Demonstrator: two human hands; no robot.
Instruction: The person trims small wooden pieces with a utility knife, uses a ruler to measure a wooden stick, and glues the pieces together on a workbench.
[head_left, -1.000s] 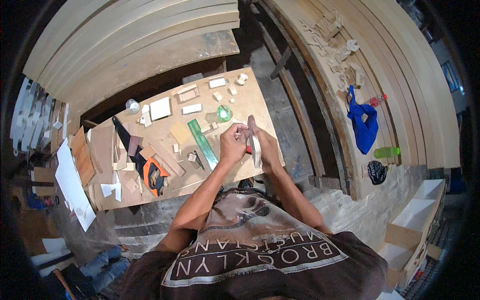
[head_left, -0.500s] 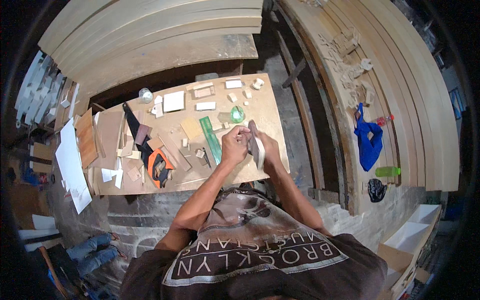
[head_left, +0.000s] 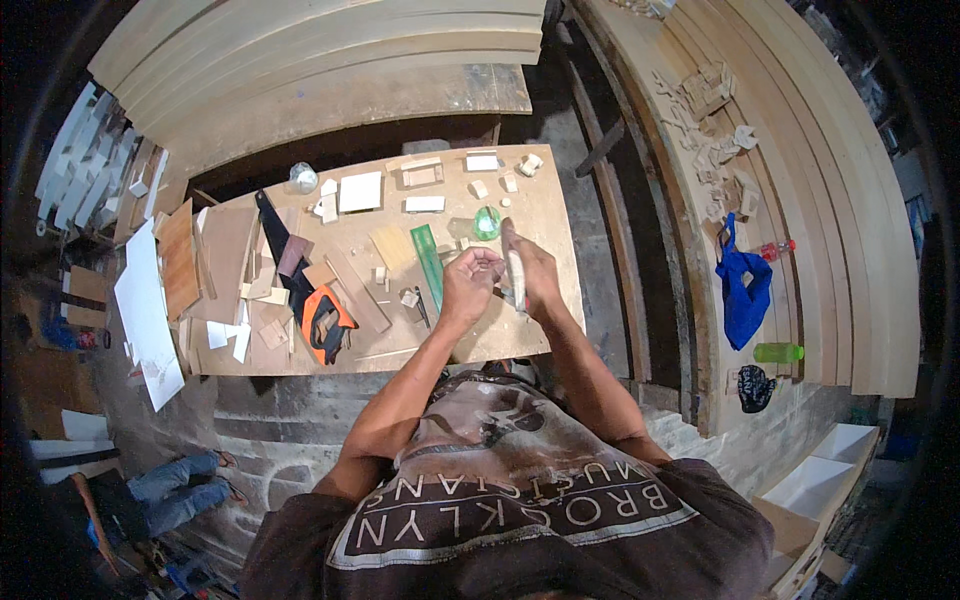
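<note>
My right hand [head_left: 538, 274] is wrapped round a long, narrow strip [head_left: 515, 265], pale on one face and brown at its upper end. Beside it, my left hand [head_left: 472, 290] has its fingers curled and pinched together close to the strip. What that hand holds, if anything, is too small to tell. Both hands are above the near right part of a wooden worktable [head_left: 480, 345]. Just beyond them stands a round green translucent container [head_left: 487, 222]. A green flat strip [head_left: 428, 268] lies left of my left hand, with a small wooden block [head_left: 409, 297] near it.
A handsaw with an orange handle [head_left: 325, 322] lies among wood offcuts at the table's left. White and pale blocks [head_left: 361, 193] stand along the far side. Stacked boards [head_left: 320, 60] rise beyond; a blue cloth bag [head_left: 742, 290] rests on boards to the right. Someone's jeans [head_left: 180, 490] show lower left.
The strip in my right hand has turned, so more of its pale face and less of its brown face shows. My hands stay close together; the whole view has shifted slightly.
</note>
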